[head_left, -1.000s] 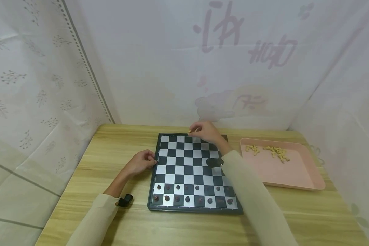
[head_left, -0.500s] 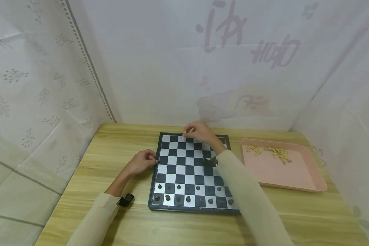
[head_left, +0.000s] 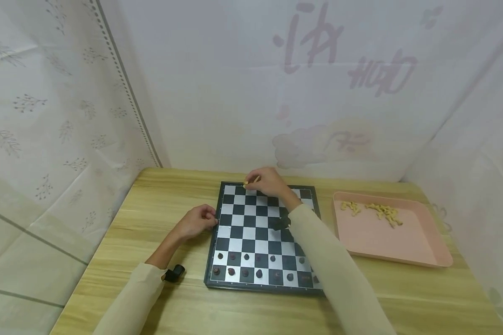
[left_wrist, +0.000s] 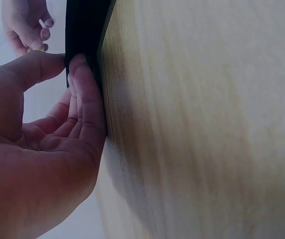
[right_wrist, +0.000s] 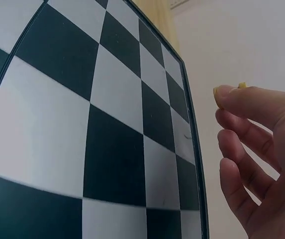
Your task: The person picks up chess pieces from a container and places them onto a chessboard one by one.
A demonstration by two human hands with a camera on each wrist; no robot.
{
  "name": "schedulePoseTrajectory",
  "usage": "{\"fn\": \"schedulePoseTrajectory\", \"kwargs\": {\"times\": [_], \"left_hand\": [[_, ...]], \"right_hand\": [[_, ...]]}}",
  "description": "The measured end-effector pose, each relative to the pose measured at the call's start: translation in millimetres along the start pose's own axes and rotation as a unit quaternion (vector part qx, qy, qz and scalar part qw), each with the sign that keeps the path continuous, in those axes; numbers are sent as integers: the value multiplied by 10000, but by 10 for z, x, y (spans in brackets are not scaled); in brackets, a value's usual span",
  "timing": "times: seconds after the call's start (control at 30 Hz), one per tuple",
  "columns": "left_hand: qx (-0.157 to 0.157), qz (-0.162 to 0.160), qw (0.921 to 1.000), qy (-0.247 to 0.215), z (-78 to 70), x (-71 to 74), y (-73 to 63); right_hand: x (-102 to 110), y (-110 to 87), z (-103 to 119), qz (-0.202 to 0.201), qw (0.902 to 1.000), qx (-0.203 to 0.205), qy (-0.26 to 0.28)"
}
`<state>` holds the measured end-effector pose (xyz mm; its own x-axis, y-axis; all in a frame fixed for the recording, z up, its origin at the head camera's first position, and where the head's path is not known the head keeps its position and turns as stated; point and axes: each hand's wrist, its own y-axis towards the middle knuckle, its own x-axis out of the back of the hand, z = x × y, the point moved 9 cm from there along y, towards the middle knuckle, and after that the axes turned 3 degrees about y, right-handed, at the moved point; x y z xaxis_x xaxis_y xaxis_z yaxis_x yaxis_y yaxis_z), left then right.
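Left hand (head_left: 196, 221) grips the chessboard (head_left: 236, 232) by its left edge; right hand (head_left: 270, 182) pinches a yellow chess piece (head_left: 245, 184), best lowered upright.

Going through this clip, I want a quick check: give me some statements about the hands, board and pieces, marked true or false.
1. The left hand holds the left edge of the chessboard while the right hand pinches a small yellow piece. True.
2. The right hand is at the edge of the chessboard nearest the person. False: it is by the far edge.
3. More yellow pieces lie in the pink tray. True.
4. The pink tray lies to the left of the chessboard. False: it lies to the right.
5. Dark pieces stand on the two rows nearest the person. True.
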<state>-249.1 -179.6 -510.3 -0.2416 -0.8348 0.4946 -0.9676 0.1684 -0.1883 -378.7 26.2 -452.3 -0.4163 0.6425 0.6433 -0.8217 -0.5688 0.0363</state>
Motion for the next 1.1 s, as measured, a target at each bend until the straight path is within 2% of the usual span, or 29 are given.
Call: {"fn": "schedulePoseTrajectory", "kwargs": {"times": [0.7,1.1], "left_hand": [[54,-3,9999,-84,3,-11,9],[-29,-4,10000,-74,6,-14,8]], "right_hand": [[-292,273,195,245,9992,140,-285],[-432,359,159,350,9981,-33,-511]]}}
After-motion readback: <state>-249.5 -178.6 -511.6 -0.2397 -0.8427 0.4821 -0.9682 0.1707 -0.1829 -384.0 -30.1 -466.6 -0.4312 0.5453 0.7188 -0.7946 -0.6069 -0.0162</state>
